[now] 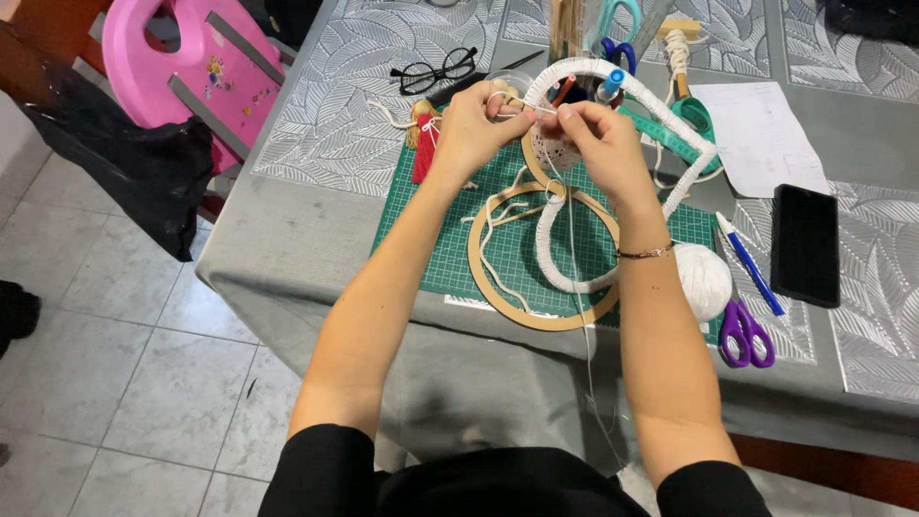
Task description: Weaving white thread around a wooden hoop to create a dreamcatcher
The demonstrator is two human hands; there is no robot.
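My left hand [471, 126] and my right hand [601, 139] are raised over a green cutting mat [436, 235], each pinching a thin white thread [574, 230] stretched between them. The thread hangs down from my right hand toward my lap. Between the hands sits a small wooden ring with white crochet lace [552, 153]. Below them a large wooden hoop [536, 316] lies flat, partly wrapped in white cord [550, 258]. A bigger cord-wrapped frame [661, 91] arches behind my fingers.
A white yarn ball [704, 278], purple scissors [745, 335], blue pen [750, 263] and black phone [805, 244] lie to the right. Black glasses [436, 72], a red tassel [424, 148], green tape measure [670, 139], paper sheet [761, 134] sit farther back. A pink chair [191, 62] stands left.
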